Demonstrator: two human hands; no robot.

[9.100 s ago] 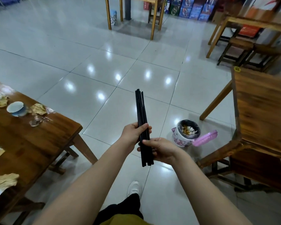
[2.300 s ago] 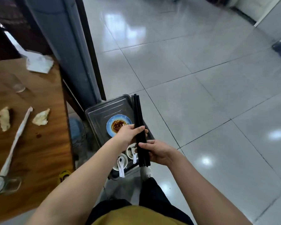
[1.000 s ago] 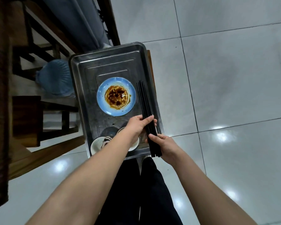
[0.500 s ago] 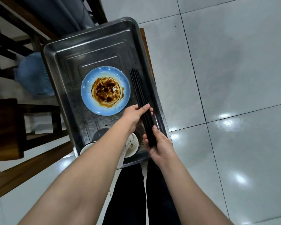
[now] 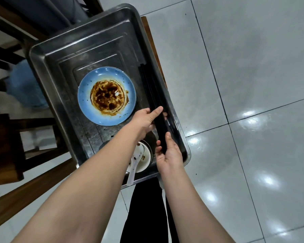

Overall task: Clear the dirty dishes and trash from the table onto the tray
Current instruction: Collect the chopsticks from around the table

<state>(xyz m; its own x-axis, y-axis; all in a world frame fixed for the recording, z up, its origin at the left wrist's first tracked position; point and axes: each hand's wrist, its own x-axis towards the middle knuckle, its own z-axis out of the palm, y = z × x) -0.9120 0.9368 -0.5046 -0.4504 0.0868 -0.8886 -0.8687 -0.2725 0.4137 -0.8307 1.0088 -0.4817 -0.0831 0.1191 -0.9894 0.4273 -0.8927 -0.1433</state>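
Here both hands are on a bundle of black chopsticks (image 5: pixel 148 88) over the right side of a metal tray (image 5: pixel 60 55). The left hand (image 5: pixel 144 118) takes the bundle near its middle, one finger laid across the top and other fingertips showing on the far side of the sticks, so it pinches them. The right hand (image 5: pixel 168 153) grips the near end, thumb along one side and curled fingers on the other. The chopsticks run lengthwise beside the tray's right wall, their far tips pointing away from the person; whether they already touch the tray floor cannot be told.

A blue plate (image 5: pixel 88 109) smeared with brown sauce lies flat in the middle of the tray, just left of the chopsticks and apart from them. At the tray's near end sits a white bowl (image 5: pixel 145 163) with food scraps, partly hidden by the left forearm, and a white spoon (image 5: pixel 134 163) rests in it with its handle sticking out over the near rim.

A strip of wood (image 5: pixel 147 32) shows along the tray's right edge. Dark wooden furniture (image 5: pixel 5 146) stands to the left, with a blurred blue object (image 5: pixel 25 85) on the floor near it. Glossy pale floor tiles (image 5: pixel 244 67) fill the right side, and black trousers (image 5: pixel 144 207) show below between the arms
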